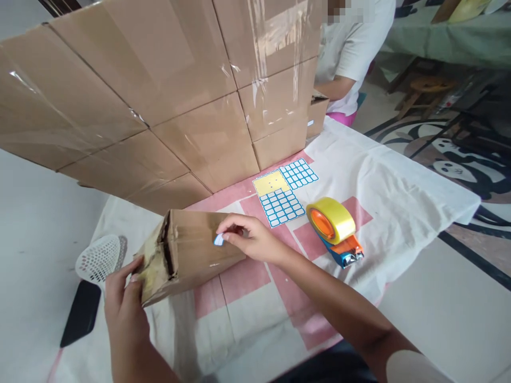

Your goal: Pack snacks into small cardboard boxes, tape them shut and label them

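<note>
A brown cardboard box [199, 239] lies on the table in front of me, its worn, partly gaping end toward the left. My left hand [126, 290] grips that end, thumb and fingers on the flap. Between the thumb and forefinger of my right hand [245, 236] is a small white label with a blue edge [218, 240], held against or just over the box's side; I cannot tell whether it is stuck down. Sheets of blue-bordered labels [282, 206] lie beyond my right hand, with a yellow piece [272, 183] on their left part.
A tape dispenser with yellow tape [333, 221] stands right of the label sheets. Stacked, taped cardboard boxes [199, 127] form a wall at the back. A white perforated basket [99, 259] and a dark flat object [82, 311] are at left. Another person [355, 58] is behind the boxes.
</note>
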`<state>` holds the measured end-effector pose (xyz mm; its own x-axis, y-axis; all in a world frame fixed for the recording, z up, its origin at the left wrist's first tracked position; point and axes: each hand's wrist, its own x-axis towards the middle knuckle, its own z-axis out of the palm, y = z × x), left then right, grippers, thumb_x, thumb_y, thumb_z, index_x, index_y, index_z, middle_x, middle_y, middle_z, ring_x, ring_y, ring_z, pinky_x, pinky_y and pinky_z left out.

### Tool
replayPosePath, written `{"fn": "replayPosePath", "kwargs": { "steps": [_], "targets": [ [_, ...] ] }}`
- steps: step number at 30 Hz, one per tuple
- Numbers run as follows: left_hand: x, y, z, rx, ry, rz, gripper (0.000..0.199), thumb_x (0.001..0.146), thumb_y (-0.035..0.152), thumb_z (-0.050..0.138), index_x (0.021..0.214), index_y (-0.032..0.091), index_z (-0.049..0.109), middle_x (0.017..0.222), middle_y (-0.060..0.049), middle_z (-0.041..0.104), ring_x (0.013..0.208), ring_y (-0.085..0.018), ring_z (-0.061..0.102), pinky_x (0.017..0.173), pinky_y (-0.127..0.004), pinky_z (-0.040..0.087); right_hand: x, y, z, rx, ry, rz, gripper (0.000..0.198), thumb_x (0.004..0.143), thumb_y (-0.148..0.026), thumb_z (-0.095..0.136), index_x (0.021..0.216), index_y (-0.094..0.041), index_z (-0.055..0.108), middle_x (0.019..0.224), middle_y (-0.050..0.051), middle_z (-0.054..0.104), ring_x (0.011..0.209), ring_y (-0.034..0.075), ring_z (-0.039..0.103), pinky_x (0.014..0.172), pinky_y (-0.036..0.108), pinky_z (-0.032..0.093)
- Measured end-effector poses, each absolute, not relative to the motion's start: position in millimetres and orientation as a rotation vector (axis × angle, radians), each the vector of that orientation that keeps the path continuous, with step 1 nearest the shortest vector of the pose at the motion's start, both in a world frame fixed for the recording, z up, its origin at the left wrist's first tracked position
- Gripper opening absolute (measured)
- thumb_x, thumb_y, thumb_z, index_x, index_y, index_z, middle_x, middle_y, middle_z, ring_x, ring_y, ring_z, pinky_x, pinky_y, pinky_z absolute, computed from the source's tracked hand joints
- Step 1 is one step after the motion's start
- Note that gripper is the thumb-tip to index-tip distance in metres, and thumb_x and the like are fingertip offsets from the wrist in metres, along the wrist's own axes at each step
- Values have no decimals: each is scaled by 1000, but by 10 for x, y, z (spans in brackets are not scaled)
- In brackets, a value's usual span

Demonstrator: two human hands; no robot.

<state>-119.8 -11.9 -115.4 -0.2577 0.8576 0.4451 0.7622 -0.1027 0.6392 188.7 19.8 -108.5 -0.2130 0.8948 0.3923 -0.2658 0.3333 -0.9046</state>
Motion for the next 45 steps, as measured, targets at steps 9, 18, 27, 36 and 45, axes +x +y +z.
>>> {"fn": "replayPosePath", "kwargs": {
  "steps": [9,18,27,36,45],
  "targets": [
    [-1050,-118,-1045,1792,1978,1304,39,88,39,53,117,22,72,121,-6,66,124,-28,57,113,-45,39,1902,192,-1189,-646,-1385,1190,5,92,-21,58,97,-21,56,92,0,58,77,13,52,71,27,43],
    [-1066,-95,-1046,1850,1969,1247,40,89,41,52,119,22,71,121,-6,65,122,-29,57,111,-44,41,1917,184,-1201,-624,-1418,1175,17,91,-25,62,103,-24,49,94,-1,51,73,12,46,70,27,42],
    [-1058,-94,-1045,1886,1942,1251,38,89,37,52,118,20,71,119,-6,64,120,-28,57,110,-42,40,1912,157,-1200,-632,-1397,1178,15,92,-25,62,99,-24,49,92,-2,51,73,12,46,69,26,40],
    [-1076,-105,-1055,1851,1945,1242,39,90,39,54,120,21,70,124,-6,64,124,-28,56,112,-43,39,1781,78,-1251,-862,-1254,975,22,85,-29,73,85,-22,52,85,-3,47,66,11,42,62,26,39],
    [-1139,-92,-1096,1884,1941,1230,41,89,41,53,121,21,70,124,-8,65,124,-30,56,113,-45,40,1750,54,-1422,-792,-1397,889,26,93,-37,67,115,-24,74,102,5,58,85,16,58,75,32,53]
  ]
}}
